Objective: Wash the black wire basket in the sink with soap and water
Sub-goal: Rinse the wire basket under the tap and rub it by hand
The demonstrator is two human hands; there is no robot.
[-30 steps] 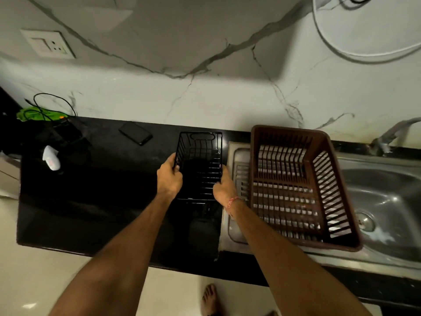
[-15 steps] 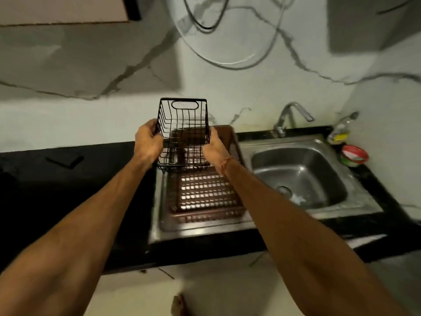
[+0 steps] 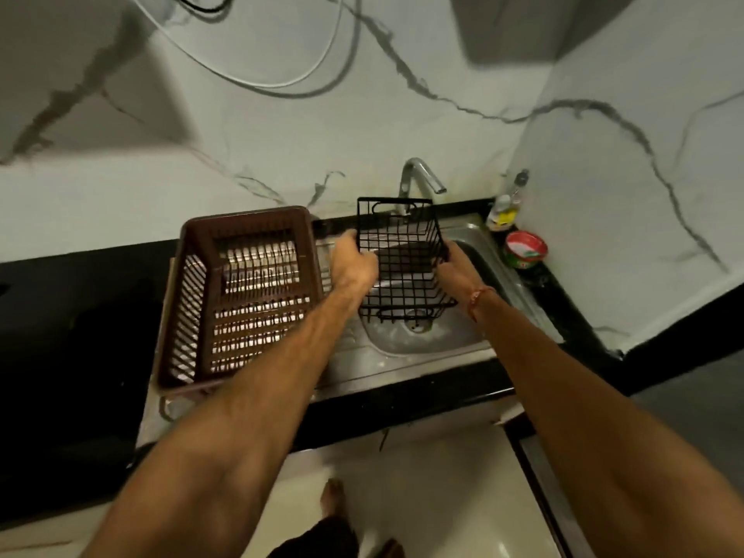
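The black wire basket (image 3: 404, 261) is gripped on its two long sides: the left hand (image 3: 353, 264) is curled over the left wall near the rim, and the right hand (image 3: 459, 267) is closed against the right wall, a thin thread band (image 3: 479, 298) being visible at that wrist. The basket is held open side up, tilted slightly toward the viewer, above the bowl of the steel sink (image 3: 463, 336); whether its underside touches the sink floor cannot be told. The drain (image 3: 416, 322) is seen through and just below the near end of the wires. Behind the far end of the basket the tap (image 3: 420, 177) is mounted, its spout directed to the right. To the left, a brown slatted plastic crate (image 3: 241, 292) is set on the drainboard, touching the left forearm in outline. At the right rear corner a squeeze bottle (image 3: 505, 207) and a round red-and-green tub (image 3: 525, 248) are placed on the black countertop (image 3: 72, 336). The wall (image 3: 282, 134) is faced with veined white marble.
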